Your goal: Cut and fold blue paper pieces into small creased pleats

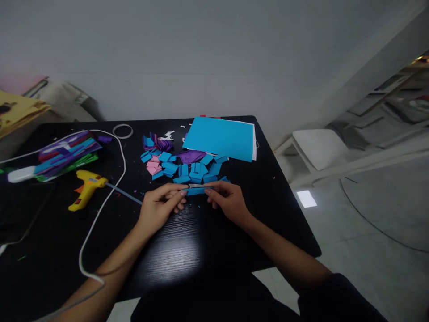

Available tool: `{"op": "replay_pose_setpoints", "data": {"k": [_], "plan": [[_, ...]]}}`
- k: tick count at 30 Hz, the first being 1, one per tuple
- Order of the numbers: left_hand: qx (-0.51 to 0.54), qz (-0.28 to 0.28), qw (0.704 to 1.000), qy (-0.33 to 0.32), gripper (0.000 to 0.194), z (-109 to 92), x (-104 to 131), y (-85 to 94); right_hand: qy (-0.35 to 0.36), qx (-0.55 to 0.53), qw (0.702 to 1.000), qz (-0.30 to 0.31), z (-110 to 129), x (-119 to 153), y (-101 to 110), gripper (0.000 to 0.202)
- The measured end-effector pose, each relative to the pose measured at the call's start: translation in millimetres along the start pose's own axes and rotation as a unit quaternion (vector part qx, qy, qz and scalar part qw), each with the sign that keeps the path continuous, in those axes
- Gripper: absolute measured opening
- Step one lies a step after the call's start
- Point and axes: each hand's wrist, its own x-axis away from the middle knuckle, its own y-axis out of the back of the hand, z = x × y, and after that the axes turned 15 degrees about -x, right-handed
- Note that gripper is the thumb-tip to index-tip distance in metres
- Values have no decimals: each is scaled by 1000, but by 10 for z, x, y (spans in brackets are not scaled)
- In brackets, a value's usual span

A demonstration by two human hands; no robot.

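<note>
A narrow blue paper strip stretches between my two hands above the black table. My left hand pinches its left end between thumb and fingers. At the right end, my right hand pinches it the same way. Just beyond the strip lie several small folded blue paper pieces, with a few pink pieces to their left. Behind these are purple folded pieces and a large blue sheet on top of white paper.
A yellow glue gun lies on the black table at the left. A white cable curves past it and over my left forearm. Colored paper strips and a tape ring are farther back. A white stool stands right.
</note>
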Motion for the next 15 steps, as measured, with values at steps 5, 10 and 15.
{"op": "replay_pose_setpoints", "data": {"k": [5, 10, 15], "plan": [[49, 0, 999, -10, 17, -16, -6, 9, -14, -84, 996, 33, 23, 4, 12, 24], [79, 11, 996, -28, 24, -6, -20, -4, -27, -101, 993, 47, 10, 15, 24, 34], [56, -10, 996, -67, 22, -9, -10, -49, 2, -63, 997, 45, -22, 26, 16, 38]]}}
